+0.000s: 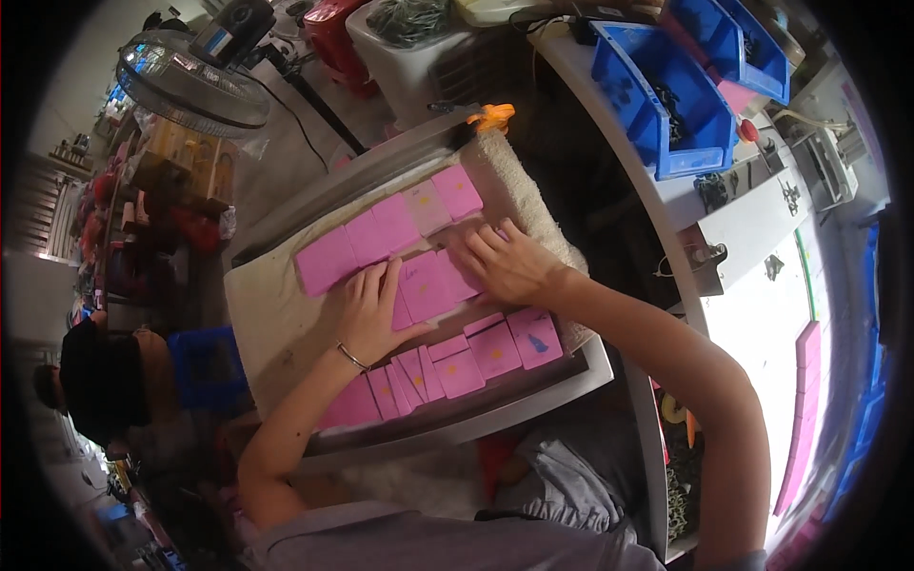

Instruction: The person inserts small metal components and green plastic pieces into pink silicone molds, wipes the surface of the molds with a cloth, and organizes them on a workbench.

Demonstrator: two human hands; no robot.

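Observation:
Three rows of pink rectangular blocks lie on a cream towel (271,300) in a shallow tray. My left hand (367,314) grips the left end of the middle row, with its thumb along the near side and its fingers along the far side. At that row's right end, the bent fingers of my right hand (509,262) press on a pink block (459,276), partly hiding it. Between my hands a pink block (426,285) bears dark marks. The far row (381,228) and the near row (457,366) are untouched. Some blocks carry small yellow spots.
An orange clip (492,117) sits at the towel's far corner. Blue bins (657,95) with dark small parts stand on the white bench at right, near a line of pink pieces (798,419). A fan (190,81) stands at far left; another person (105,381) is below it.

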